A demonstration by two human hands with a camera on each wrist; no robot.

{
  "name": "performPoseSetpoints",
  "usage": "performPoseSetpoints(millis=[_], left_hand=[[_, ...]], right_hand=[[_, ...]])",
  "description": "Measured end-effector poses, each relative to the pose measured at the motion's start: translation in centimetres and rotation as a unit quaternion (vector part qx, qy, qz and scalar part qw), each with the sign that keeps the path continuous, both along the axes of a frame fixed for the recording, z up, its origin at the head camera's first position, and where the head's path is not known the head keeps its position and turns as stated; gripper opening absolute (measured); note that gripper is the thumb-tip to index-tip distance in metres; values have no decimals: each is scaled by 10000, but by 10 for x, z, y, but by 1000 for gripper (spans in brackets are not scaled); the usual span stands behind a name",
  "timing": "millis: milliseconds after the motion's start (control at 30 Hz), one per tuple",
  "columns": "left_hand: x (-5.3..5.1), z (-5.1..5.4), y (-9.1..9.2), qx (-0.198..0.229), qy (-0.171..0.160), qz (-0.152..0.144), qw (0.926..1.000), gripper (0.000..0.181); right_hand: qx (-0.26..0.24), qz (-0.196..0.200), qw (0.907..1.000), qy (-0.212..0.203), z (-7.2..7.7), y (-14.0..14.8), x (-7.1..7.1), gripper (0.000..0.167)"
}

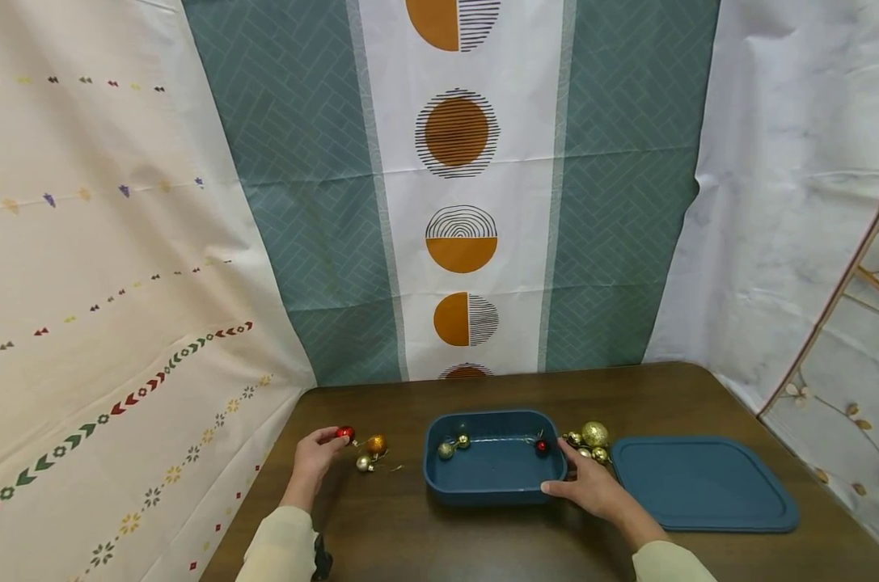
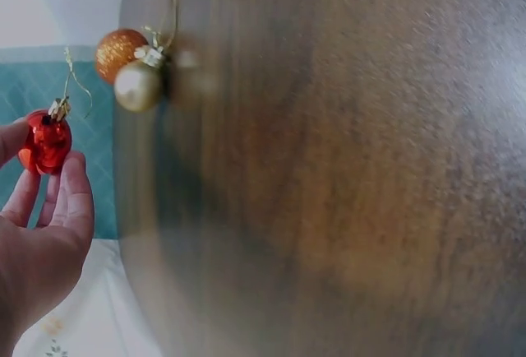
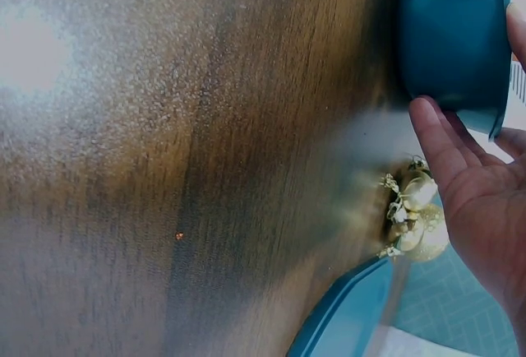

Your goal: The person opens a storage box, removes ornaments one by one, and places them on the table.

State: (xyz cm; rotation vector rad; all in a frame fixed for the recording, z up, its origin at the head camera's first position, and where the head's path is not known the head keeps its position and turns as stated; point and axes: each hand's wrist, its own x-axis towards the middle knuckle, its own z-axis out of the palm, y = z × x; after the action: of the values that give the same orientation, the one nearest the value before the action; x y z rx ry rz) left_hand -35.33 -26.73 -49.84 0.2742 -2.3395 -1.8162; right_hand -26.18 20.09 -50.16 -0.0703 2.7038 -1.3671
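My left hand (image 1: 314,461) pinches a shiny red bauble (image 2: 48,141) between thumb and fingers; its gold cap and string show in the left wrist view. Beside that hand lie an orange glitter bauble (image 1: 376,444) and a pale gold bauble (image 1: 364,463). At the table's middle stands a blue rectangular box (image 1: 483,491), uncovered. Inside it are two gold baubles (image 1: 446,450) at the left and a small dark red bauble (image 1: 542,446) at the right. My right hand (image 1: 592,485) grips the box's right end, thumb at the front side and fingers along the end wall.
Several gold baubles (image 1: 595,434) cluster just right of the box, behind my right hand. A flat blue lid (image 1: 704,485) lies on the brown wooden table (image 1: 381,541) farther right. Patterned cloths (image 1: 621,202) hang behind and at both sides of the table.
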Motion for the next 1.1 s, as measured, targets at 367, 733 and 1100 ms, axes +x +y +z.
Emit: performPoseSetpoints(millis=[367,733,1100], left_hand=[[-1,-15,-4,91,-320,119,9994,40],[0,-24,-4,57,-235,164,9996,37],[-7,-36,-7,-281,-200,120,9993,38]], right_hand=[[-35,33,10000,44,2,0,1,96],[-118,56,9999,-30,2,0,0,96],[-47,10,10000,-66,2,0,1,96]])
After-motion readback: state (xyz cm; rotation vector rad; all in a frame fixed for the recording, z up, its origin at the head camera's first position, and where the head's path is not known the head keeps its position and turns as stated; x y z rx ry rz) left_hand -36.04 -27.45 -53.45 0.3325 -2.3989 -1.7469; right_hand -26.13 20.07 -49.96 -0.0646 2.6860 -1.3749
